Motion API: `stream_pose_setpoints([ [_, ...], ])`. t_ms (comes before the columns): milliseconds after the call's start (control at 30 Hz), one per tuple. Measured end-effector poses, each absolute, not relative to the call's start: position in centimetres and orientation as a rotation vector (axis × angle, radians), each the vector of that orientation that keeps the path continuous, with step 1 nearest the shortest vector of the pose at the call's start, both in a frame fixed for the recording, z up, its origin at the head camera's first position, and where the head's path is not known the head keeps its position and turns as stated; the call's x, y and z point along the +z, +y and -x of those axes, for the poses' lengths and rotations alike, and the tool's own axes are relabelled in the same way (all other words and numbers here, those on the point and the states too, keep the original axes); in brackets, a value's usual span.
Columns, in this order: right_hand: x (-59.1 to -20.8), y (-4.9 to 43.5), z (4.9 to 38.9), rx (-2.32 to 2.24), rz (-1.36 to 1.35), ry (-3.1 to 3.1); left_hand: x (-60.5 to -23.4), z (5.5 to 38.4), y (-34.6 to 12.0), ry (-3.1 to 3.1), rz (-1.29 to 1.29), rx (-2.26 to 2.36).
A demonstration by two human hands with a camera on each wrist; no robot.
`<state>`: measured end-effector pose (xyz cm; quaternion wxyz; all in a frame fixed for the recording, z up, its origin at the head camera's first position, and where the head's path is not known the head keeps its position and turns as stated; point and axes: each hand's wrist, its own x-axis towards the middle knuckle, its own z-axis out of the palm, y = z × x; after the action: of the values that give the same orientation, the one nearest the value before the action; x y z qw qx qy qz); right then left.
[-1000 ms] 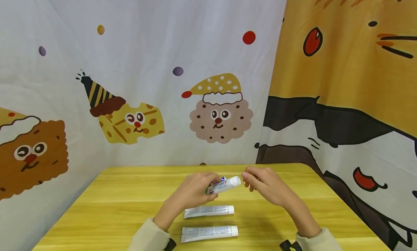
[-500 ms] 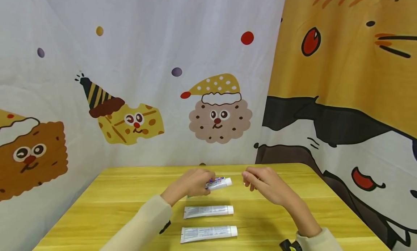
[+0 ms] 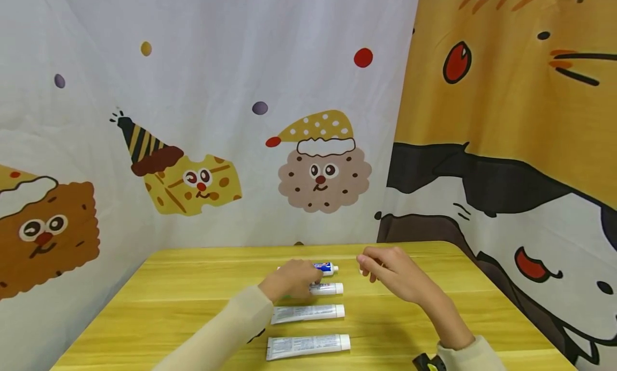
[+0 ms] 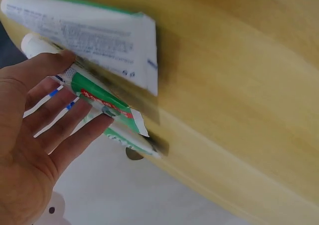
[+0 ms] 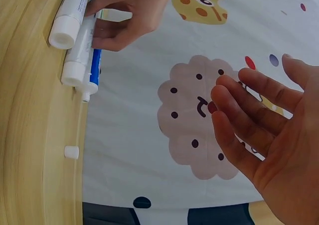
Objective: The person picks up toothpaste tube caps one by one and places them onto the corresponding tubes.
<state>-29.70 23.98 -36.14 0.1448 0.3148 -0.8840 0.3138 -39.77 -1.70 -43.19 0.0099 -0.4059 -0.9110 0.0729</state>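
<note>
My left hand (image 3: pixel 293 280) pinches a white and green toothpaste tube (image 4: pixel 97 91) between thumb and fingers, low at the table. Its white cap end (image 3: pixel 337 288) points right. Behind it lies a blue and white toothpaste tube (image 3: pixel 326 268), partly hidden by the hand, its narrow nozzle (image 5: pixel 86 91) bare. Nearer me, two more white toothpaste tubes lie in the row, a middle tube (image 3: pixel 308 312) and a front tube (image 3: pixel 308 346). Apart from them on the right, my right hand (image 3: pixel 397 274) holds nothing, fingers loosely bent. A small white cap (image 5: pixel 71 152) stands on the table near it.
The yellow wood-grain table (image 3: pixel 159 317) ends at a far edge close behind the row. Past that edge hangs a white curtain (image 3: pixel 202 92) with cartoon prints, and a yellow printed curtain (image 3: pixel 501 103) is on the right.
My left hand has carried the green and white tube away from the right hand and down to the table, in line with the others. The right hand has barely moved.
</note>
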Motion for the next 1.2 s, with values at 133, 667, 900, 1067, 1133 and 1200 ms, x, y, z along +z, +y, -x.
stream_pose_setpoints([
  [133,-36.2,23.8,29.9,0.898,-0.926,-2.538,-43.5,39.8,-1.6,-2.855,1.228,0.246],
  [667,-36.5,24.0,30.4,0.921,-0.925,-2.564,-42.8,40.4,-2.9,-2.825,1.266,0.073],
  [900,-36.6,24.3,30.7,0.907,-0.843,-2.612,-41.0,41.2,-3.7,-2.728,1.252,-0.073],
  [1067,-37.0,24.7,32.9,0.849,-0.694,-2.750,-40.4,41.9,-3.7,-2.772,1.148,0.001],
  [1133,-37.4,24.7,34.3,0.815,-0.639,-2.827,-40.4,42.2,-3.8,-2.814,1.106,0.034],
  [1200,-38.0,24.8,35.9,0.774,-0.595,-2.900,-40.6,42.5,-3.8,-2.855,1.072,0.048],
])
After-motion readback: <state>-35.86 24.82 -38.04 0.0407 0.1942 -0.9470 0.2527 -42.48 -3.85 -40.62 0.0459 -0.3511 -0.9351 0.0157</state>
